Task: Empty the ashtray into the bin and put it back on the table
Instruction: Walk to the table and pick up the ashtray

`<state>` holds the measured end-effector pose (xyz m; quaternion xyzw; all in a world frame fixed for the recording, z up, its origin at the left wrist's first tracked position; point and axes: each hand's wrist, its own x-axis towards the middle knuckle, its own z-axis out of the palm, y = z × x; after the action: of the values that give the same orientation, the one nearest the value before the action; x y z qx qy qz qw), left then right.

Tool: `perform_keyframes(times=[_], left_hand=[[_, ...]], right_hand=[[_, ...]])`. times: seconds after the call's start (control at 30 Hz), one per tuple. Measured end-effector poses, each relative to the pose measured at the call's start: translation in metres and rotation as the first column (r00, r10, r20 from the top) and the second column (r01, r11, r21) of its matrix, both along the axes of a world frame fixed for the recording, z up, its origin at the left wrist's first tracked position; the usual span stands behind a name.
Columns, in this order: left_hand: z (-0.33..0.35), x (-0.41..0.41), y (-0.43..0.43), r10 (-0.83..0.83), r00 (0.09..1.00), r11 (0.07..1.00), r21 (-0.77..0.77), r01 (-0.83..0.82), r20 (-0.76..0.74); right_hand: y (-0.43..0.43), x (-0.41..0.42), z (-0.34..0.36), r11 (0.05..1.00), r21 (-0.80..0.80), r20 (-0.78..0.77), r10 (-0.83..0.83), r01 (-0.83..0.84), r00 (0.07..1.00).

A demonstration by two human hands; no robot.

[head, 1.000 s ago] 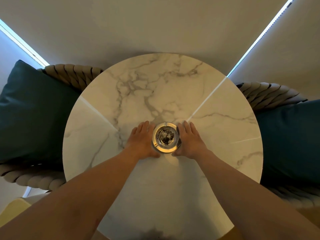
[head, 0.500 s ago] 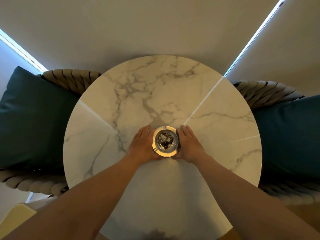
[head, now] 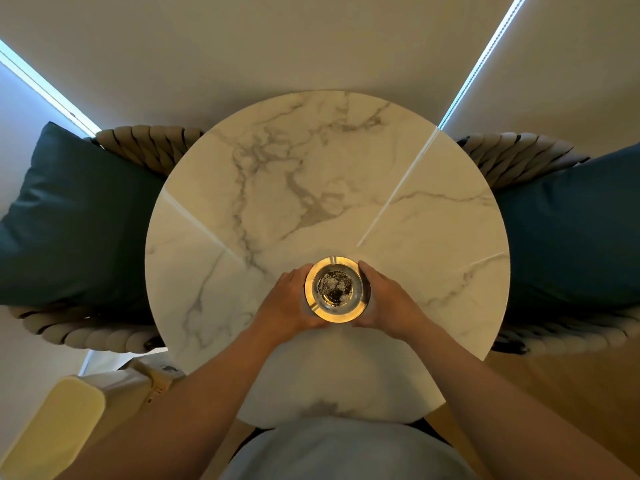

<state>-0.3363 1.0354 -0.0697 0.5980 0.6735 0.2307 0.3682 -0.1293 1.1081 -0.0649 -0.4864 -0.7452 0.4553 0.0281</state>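
A round gold-rimmed ashtray with dark ash in its bowl is near the middle of the round white marble table. My left hand cups its left side and my right hand cups its right side, fingers curled around the rim. Whether it is lifted off the table I cannot tell. No bin is in view.
Two woven chairs with dark teal cushions flank the table left and right. A pale yellow object sits low at the bottom left. Window blinds with bright light strips are behind the table. My light shirt fills the bottom centre.
My fingers have curled from flat beside the ashtray to gripping its sides. The ashtray and hands have come nearer to me, and the view has pulled back.
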Motion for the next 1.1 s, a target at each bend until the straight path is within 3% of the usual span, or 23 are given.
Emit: perform_keyframes(times=[0.13, 0.6, 0.73, 0.8, 1.1], left_hand=[[0.009, 0.003, -0.025, 0.015, 0.998, 0.998, -0.056, -0.011, 0.061], [0.044, -0.012, -0.06, -0.024, 0.993, 1.0, -0.011, 0.026, 0.112], [0.047, -0.026, -0.064, -0.055, 0.992, 0.998, 0.035, 0.051, 0.115], [0.048, -0.047, -0.078, -0.166, 0.979, 0.986, 0.046, 0.162, 0.118], [0.058, -0.054, -0.085, -0.218, 0.972, 0.976, 0.02, 0.217, 0.088]], right_hand=[[-0.026, 0.011, 0.014, 1.0, 0.002, -0.037, -0.015, 0.015, 0.999], [-0.064, 0.013, 0.047, 0.998, 0.058, -0.094, -0.018, 0.024, 0.995], [-0.077, 0.005, 0.052, 0.997, 0.062, -0.088, -0.043, 0.049, 0.995], [-0.109, -0.013, 0.05, 0.985, 0.085, -0.092, -0.146, 0.153, 0.985], [-0.132, -0.022, 0.062, 0.977, 0.112, -0.105, -0.17, 0.181, 0.98]])
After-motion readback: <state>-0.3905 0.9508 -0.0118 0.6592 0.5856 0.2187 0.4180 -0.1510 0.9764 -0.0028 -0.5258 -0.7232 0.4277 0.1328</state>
